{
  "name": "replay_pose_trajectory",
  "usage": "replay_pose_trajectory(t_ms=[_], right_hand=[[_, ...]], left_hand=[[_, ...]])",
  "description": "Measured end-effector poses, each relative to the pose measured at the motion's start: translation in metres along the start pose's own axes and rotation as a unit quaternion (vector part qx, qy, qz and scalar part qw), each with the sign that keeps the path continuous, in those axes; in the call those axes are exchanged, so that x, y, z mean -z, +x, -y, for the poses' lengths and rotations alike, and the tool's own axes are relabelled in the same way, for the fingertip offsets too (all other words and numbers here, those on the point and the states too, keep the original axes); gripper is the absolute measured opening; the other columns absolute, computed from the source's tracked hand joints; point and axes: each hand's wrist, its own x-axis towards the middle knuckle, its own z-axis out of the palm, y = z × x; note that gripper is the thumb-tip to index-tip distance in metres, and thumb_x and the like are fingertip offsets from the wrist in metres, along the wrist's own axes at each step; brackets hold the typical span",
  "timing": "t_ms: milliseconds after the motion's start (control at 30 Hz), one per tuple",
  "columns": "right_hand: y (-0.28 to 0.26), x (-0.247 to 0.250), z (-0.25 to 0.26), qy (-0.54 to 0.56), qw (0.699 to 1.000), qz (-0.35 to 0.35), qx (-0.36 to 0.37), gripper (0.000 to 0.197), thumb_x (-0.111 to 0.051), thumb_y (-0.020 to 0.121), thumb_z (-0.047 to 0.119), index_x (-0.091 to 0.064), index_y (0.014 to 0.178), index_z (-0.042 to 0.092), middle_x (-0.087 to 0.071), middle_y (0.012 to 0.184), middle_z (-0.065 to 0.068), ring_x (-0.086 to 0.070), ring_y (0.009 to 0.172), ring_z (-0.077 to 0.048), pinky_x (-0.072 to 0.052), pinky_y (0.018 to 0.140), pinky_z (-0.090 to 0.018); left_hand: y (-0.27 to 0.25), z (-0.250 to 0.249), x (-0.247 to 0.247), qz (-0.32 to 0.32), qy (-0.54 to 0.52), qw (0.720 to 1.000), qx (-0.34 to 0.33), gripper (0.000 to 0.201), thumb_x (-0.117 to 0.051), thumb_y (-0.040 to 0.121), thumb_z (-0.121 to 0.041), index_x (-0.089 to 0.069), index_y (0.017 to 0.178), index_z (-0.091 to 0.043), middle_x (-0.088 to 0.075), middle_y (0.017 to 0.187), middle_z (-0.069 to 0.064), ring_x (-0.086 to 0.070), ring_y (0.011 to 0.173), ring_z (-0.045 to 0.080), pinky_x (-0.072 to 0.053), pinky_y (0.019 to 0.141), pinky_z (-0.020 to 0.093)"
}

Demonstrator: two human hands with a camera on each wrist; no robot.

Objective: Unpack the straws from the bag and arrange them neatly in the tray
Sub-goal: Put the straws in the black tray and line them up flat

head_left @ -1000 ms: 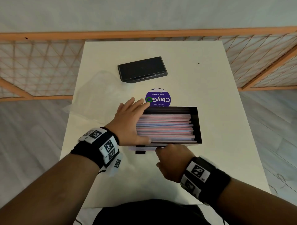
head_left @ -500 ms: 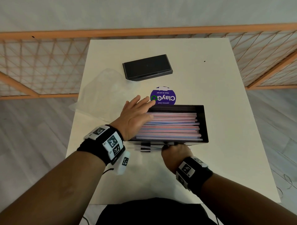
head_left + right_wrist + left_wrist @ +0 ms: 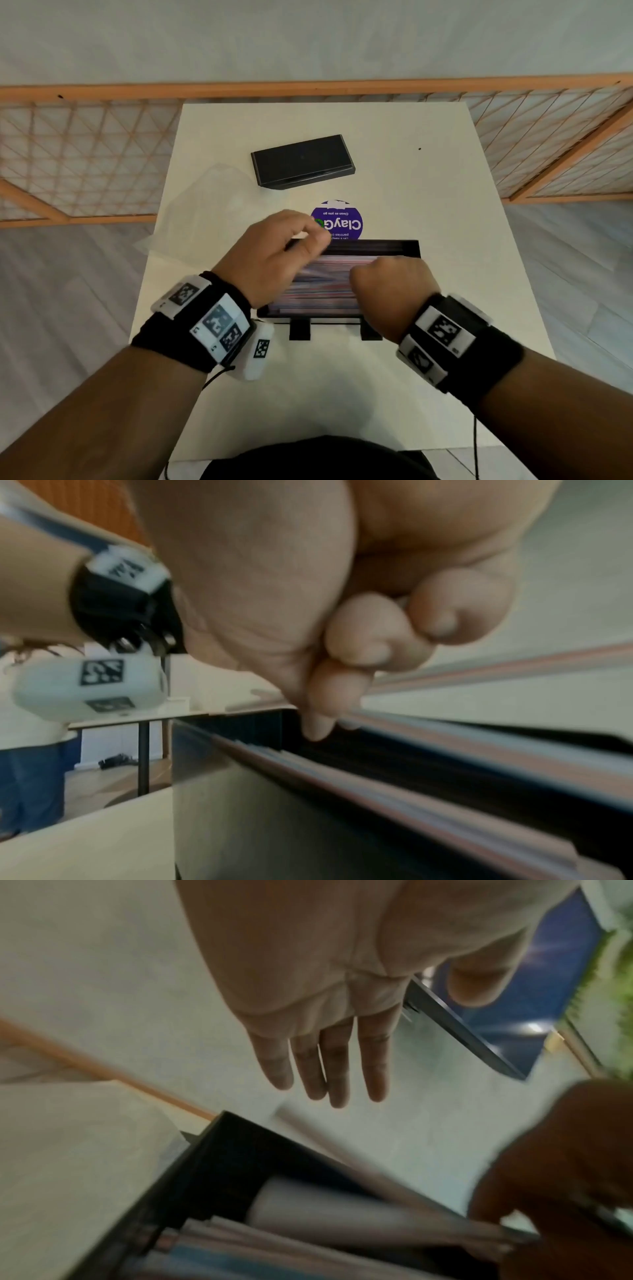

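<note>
Straws (image 3: 322, 287) in the tray (image 3: 412, 247), sticker (image 3: 346, 221) behind it, lid (image 3: 301, 161) farther back, bag (image 3: 202, 212) left.

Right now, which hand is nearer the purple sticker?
Left. The left hand hangs over the tray's far-left corner, beside the purple sticker; the right hand is nearer the tray's near-right part.

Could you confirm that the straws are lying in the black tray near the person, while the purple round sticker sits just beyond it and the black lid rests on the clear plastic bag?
Not quite: the head view shows the black lid on the bare table, beside the clear plastic bag. The rest holds.
</note>
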Motion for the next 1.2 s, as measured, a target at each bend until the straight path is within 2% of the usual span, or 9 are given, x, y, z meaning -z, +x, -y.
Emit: replay_pose_trajectory(t_ms=[67,167,300,433,533,633,800,900,1200], right_hand=[[0.011,-0.007,-0.001,0.037,0.999,-0.005,0.002,0.019,-0.05,0.092,0.029,-0.059,0.105,0.019,-0.063,0.105,-0.005,-0.063,0.096,-0.03,-0.048,0.072,-0.036],[0.021,-0.024,-0.011,0.115,0.993,-0.027,-0.006,0.046,-0.047,0.086,0.055,-0.062,0.109,0.018,-0.053,0.109,-0.004,-0.051,0.104,-0.026,-0.049,0.086,-0.039],[0.023,-0.034,-0.02,0.143,0.989,0.015,-0.025,0.094,-0.025,0.058,0.091,-0.056,0.114,0.022,-0.054,0.113,0.001,-0.05,0.109,-0.023,-0.042,0.096,-0.04],[0.026,-0.05,-0.015,0.081,0.993,0.078,-0.03,0.128,-0.046,0.039,0.1,-0.031,0.141,0.023,-0.043,0.138,0.002,-0.042,0.126,-0.026,-0.035,0.107,-0.048],[0.028,-0.054,-0.014,0.041,0.995,0.084,-0.029,0.122,-0.061,0.043,0.091,-0.031,0.14,0.023,-0.043,0.137,0.0,-0.042,0.126,-0.027,-0.036,0.106,-0.05],[0.032,-0.051,-0.012,0.013,0.998,0.047,-0.03,0.113,-0.06,0.043,0.091,-0.041,0.131,0.023,-0.049,0.127,0.0,-0.045,0.117,-0.025,-0.038,0.101,-0.049],[0.037,-0.054,-0.009,0.055,0.993,0.083,-0.056,0.116,-0.067,0.043,0.086,-0.036,0.136,0.023,-0.047,0.132,0.0,-0.047,0.122,-0.026,-0.04,0.103,-0.05],[0.037,-0.05,-0.011,0.061,0.993,0.084,-0.055,0.11,-0.068,0.045,0.084,-0.039,0.133,0.025,-0.05,0.13,0.002,-0.049,0.12,-0.024,-0.042,0.099,-0.046],[0.039,-0.055,-0.011,0.077,0.993,0.08,-0.052,0.098,-0.069,0.054,0.077,-0.041,0.132,0.026,-0.054,0.129,0.003,-0.053,0.118,-0.024,-0.042,0.102,-0.046]], left_hand=[[0.002,-0.001,-0.007,0.05,0.094,0.994,0.02,0.05,-0.061,0.075,-0.049,-0.066,0.115,-0.02,-0.062,0.113,-0.007,-0.058,0.105,0.008,-0.047,0.091,0.021],[0.001,0.004,-0.018,0.168,0.226,0.956,0.08,0.065,-0.071,0.059,-0.044,-0.051,0.118,-0.026,-0.052,0.113,-0.008,-0.051,0.103,0.013,-0.052,0.088,0.035],[0.005,0.014,-0.039,0.223,0.347,0.907,0.081,0.079,-0.076,0.055,-0.053,-0.043,0.12,-0.023,-0.046,0.119,-0.003,-0.043,0.111,0.02,-0.049,0.094,0.04],[0.012,0.02,-0.059,0.235,0.404,0.88,0.084,0.104,-0.08,0.056,-0.062,-0.035,0.14,-0.021,-0.044,0.133,0.001,-0.046,0.123,0.024,-0.04,0.109,0.042],[0.014,0.02,-0.062,0.232,0.392,0.886,0.093,0.095,-0.08,0.059,-0.059,-0.039,0.137,-0.024,-0.046,0.131,0.0,-0.05,0.122,0.023,-0.041,0.108,0.041],[0.014,0.018,-0.06,0.207,0.408,0.887,0.068,0.093,-0.078,0.055,-0.063,-0.043,0.131,-0.024,-0.045,0.127,-0.001,-0.049,0.119,0.022,-0.042,0.105,0.041],[0.02,0.022,-0.061,0.225,0.398,0.885,0.09,0.099,-0.075,0.059,-0.065,-0.037,0.141,-0.024,-0.044,0.134,-0.001,-0.047,0.126,0.021,-0.037,0.111,0.042],[0.02,0.023,-0.06,0.226,0.391,0.888,0.093,0.096,-0.075,0.058,-0.064,-0.039,0.139,-0.025,-0.046,0.131,-0.002,-0.048,0.125,0.021,-0.038,0.109,0.044],[0.018,0.025,-0.063,0.22,0.391,0.889,0.091,0.092,-0.072,0.061,-0.065,-0.041,0.14,-0.028,-0.047,0.134,-0.003,-0.046,0.126,0.022,-0.037,0.11,0.042]])
